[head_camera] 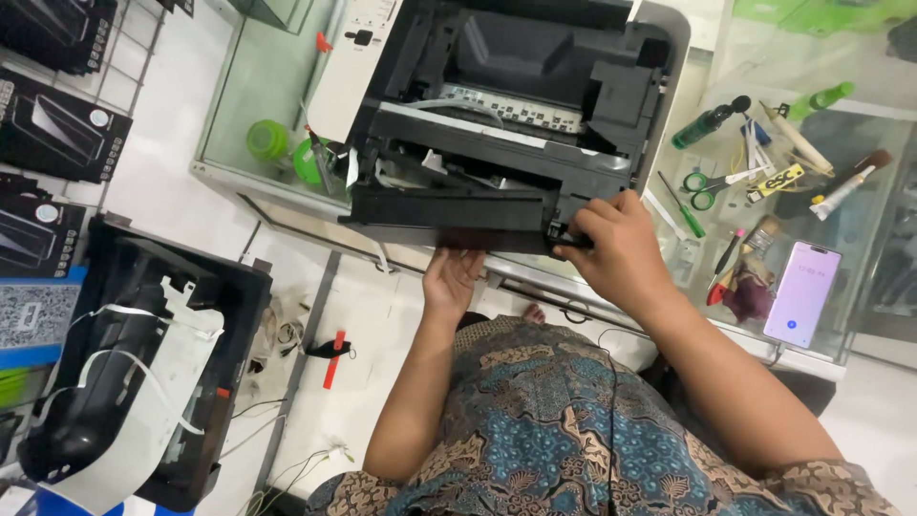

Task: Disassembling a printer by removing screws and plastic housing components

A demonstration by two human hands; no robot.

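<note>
A black and white printer (516,105) with its covers off stands on a glass counter (239,124), its front hanging over the counter's edge. My left hand (451,277) reaches under the printer's front panel (449,210), palm up, fingers touching the underside. My right hand (616,248) rests on the panel's right corner, fingers pinched on a small black part there.
Right of the printer lie green-handled scissors (705,189), a green screwdriver (681,205), brushes, a green bottle (707,122) and a lit smartphone (802,292). On the floor at the left sits another opened printer (134,363), with loose cables beside it. Boxed goods hang on a rack (57,124).
</note>
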